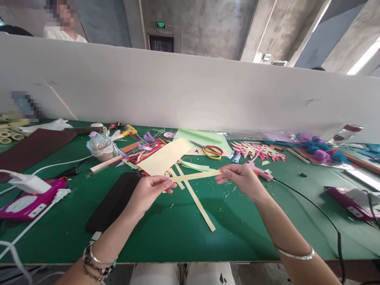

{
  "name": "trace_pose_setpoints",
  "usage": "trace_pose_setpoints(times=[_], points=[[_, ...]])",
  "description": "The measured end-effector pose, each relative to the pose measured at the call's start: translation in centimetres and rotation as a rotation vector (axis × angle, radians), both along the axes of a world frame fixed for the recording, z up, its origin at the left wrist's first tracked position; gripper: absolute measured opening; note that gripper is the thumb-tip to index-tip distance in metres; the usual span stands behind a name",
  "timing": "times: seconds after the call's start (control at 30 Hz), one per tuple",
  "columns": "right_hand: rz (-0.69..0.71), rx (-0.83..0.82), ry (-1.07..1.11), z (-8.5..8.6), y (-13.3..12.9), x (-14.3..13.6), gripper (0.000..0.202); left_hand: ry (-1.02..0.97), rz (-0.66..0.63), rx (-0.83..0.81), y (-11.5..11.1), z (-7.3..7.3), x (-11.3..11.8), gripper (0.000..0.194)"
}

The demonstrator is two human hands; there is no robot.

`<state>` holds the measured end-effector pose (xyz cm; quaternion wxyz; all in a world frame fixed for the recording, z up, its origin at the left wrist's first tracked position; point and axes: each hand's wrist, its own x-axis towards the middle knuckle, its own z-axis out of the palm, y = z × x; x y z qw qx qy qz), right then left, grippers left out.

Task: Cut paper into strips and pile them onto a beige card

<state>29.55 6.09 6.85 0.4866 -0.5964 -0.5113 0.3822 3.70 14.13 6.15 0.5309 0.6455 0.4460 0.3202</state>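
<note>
A pale yellow paper strip (196, 176) is stretched nearly level between my two hands above the green table. My left hand (152, 189) pinches its left end, and my right hand (239, 178) pinches the other end. Below it, a longer yellow strip (199, 204) lies slanting on the tabletop, with shorter strip pieces beside it. Behind my left hand rests a pale yellow paper sheet (166, 156). Scissors (210, 150) with red and yellow handles lie open past the strip. Close beyond my right hand is a pink glue gun (261, 171).
A black tablet-like slab (114, 204) lies under my left forearm. Purple power strips (35, 198) with cables sit at both sides. A decorated pot (102, 146), woven red-and-white paper (257, 151) and pompoms (322, 152) stand farther back. A white partition (190, 91) closes the far edge; a person is beyond it.
</note>
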Motion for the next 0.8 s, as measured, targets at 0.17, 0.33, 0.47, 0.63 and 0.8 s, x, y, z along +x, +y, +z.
trace_pose_setpoints(times=[0.17, 0.33, 0.47, 0.63, 0.8], points=[[-0.034, 0.071, -0.078, 0.2, 0.3, -0.9, 0.032, -0.084, 0.094, -0.028, 0.1, -0.2, -0.1, 0.042], [-0.014, 0.101, -0.104, 0.5, 0.6, -1.1, 0.032, -0.091, 0.133, -0.041, 0.3, -0.8, -0.3, 0.042], [0.007, 0.049, -0.133, 1.0, 1.6, -0.5, 0.034, -0.064, 0.083, -0.058, 0.2, -0.9, -0.7, 0.046], [-0.054, -0.052, -0.274, 0.0, 4.9, 2.1, 0.034, 0.023, -0.093, -0.117, -0.8, -1.3, -0.9, 0.058], [-0.123, -0.117, -0.649, -1.5, 7.0, 2.5, 0.034, 0.085, -0.245, -0.097, -2.3, -2.1, -0.9, 0.044]])
